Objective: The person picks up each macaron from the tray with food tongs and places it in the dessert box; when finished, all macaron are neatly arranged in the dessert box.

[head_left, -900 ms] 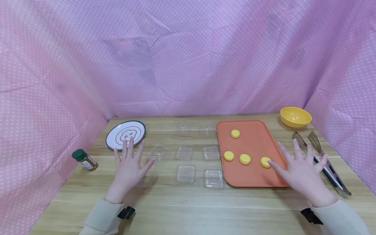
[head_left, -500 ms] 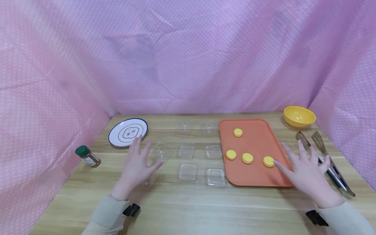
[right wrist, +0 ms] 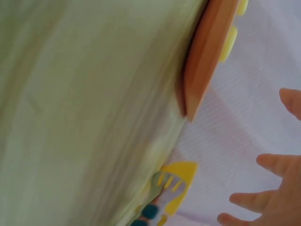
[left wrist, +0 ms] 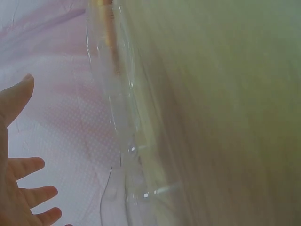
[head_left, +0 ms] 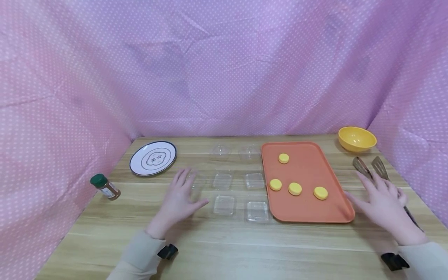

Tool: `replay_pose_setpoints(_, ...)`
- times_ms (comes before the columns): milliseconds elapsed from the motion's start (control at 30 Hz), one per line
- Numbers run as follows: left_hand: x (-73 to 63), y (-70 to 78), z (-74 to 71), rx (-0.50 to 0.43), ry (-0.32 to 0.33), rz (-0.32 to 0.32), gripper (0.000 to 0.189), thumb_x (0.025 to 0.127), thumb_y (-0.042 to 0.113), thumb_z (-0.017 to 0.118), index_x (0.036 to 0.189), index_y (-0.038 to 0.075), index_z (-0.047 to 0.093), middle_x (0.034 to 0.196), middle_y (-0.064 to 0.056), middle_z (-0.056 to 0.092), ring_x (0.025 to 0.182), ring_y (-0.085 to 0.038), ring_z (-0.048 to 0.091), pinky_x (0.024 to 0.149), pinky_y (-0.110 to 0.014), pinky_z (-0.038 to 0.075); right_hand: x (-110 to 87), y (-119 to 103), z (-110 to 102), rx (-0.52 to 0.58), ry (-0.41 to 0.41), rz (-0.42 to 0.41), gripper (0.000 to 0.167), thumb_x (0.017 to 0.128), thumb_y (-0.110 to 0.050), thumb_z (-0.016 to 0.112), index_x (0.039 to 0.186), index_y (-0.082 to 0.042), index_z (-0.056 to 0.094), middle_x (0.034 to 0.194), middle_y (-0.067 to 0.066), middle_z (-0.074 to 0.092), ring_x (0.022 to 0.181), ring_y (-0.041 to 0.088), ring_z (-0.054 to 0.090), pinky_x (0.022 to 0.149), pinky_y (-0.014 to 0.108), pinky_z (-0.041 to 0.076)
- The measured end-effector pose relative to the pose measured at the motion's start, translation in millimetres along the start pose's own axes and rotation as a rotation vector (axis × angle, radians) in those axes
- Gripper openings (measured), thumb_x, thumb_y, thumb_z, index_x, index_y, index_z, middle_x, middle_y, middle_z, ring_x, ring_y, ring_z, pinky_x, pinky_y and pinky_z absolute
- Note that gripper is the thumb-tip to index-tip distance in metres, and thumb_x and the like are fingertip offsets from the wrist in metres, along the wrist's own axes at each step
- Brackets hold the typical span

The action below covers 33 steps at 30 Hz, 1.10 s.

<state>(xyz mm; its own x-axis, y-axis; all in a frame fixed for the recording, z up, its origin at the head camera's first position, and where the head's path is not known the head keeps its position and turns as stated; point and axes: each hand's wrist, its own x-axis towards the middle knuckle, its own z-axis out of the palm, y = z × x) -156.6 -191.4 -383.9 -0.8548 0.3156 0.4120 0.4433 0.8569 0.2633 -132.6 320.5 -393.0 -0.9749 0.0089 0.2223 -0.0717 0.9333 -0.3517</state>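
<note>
My left hand (head_left: pixel 176 204) hovers with spread fingers over the left side of the clear plastic containers, holding nothing. It partly covers a clear round lid (head_left: pixel 197 182). In the left wrist view, the fingers (left wrist: pixel 33 195) point toward clear plastic container walls (left wrist: pixel 124 108). Right of the orange tray (head_left: pixel 311 210), my right hand (head_left: pixel 385 208) is also spread and holds nothing. Beneath it, tongs (head_left: pixel 362 167) and a slotted spatula (head_left: pixel 379 167) are partly hidden. Several round yellow macaron-like pieces (head_left: pixel 295 189) lie on the tray.
Clear square containers (head_left: pixel 224 205) stand mid-table, with clear domed pieces (head_left: pixel 221 151) behind. A blue-rimmed white plate (head_left: pixel 153 158) and a green-capped spice jar (head_left: pixel 105 187) are at left. A yellow bowl (head_left: pixel 357 139) sits back right. Pink dotted cloth (head_left: pixel 224 70) surrounds the table.
My left hand has moved right, away from the plate toward the clear containers. My right hand has shifted right, off the tray's corner and over the tongs and spatula. The view has shifted slightly.
</note>
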Motion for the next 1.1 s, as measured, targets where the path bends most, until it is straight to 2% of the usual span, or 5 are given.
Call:
replay_pose_setpoints(267,6.1,11.0,10.7,-0.004,-0.056,0.078,0.089,0.065,0.046,0.083,0.133,0.001,0.049,0.136,-0.021,0.049,0.128,-0.041,0.042,0.109,-0.054,0.034,4.3,23.0,-3.8,0.032,-0.072,0.115,0.09,0.087,-0.055,0.057,0.149,-0.005,0.017,0.144,0.042,0.011,0.118,0.073,0.011,0.087,0.082,0.006)
replay_pose_setpoints(500,8.2,20.1,13.7,-0.048,-0.188,0.025,0.093,0.066,0.046,0.082,0.139,0.004,0.043,0.141,-0.019,0.045,0.13,-0.04,0.04,0.109,-0.057,0.032,9.2,39.3,-6.1,0.022,-0.12,0.141,0.099,0.083,-0.055,0.062,0.148,0.002,0.013,0.135,0.051,0.011,0.114,0.077,0.008,0.082,0.087,0.006)
replay_pose_setpoints(733,9.4,22.8,17.6,-0.054,-0.231,0.045,0.093,0.064,0.045,0.084,0.137,0.004,0.046,0.138,-0.019,0.047,0.128,-0.038,0.044,0.106,-0.055,0.037,14.6,55.4,-8.6,0.021,-0.171,0.145,0.1,0.083,-0.054,0.063,0.148,0.002,0.012,0.134,0.054,0.003,0.119,0.076,0.001,0.084,0.087,0.005)
replay_pose_setpoints(967,9.4,24.5,20.4,-0.043,-0.297,0.045,0.09,0.066,0.05,0.081,0.137,0.007,0.048,0.138,-0.018,0.048,0.126,-0.037,0.046,0.107,-0.054,0.037,21.8,70.4,-9.5,-0.036,-0.256,0.137,0.101,0.084,-0.057,0.061,0.145,0.006,0.012,0.128,0.059,0.006,0.112,0.077,0.011,0.086,0.083,0.014)
replay_pose_setpoints(1100,10.3,24.8,21.2,-0.046,-0.313,0.066,0.087,0.068,0.05,0.08,0.136,0.005,0.049,0.137,-0.019,0.049,0.126,-0.036,0.047,0.107,-0.052,0.038,26.5,76.3,-9.4,-0.085,-0.31,0.098,0.099,0.085,-0.056,0.061,0.141,0.012,0.016,0.122,0.061,0.017,0.105,0.075,0.024,0.084,0.079,0.028)
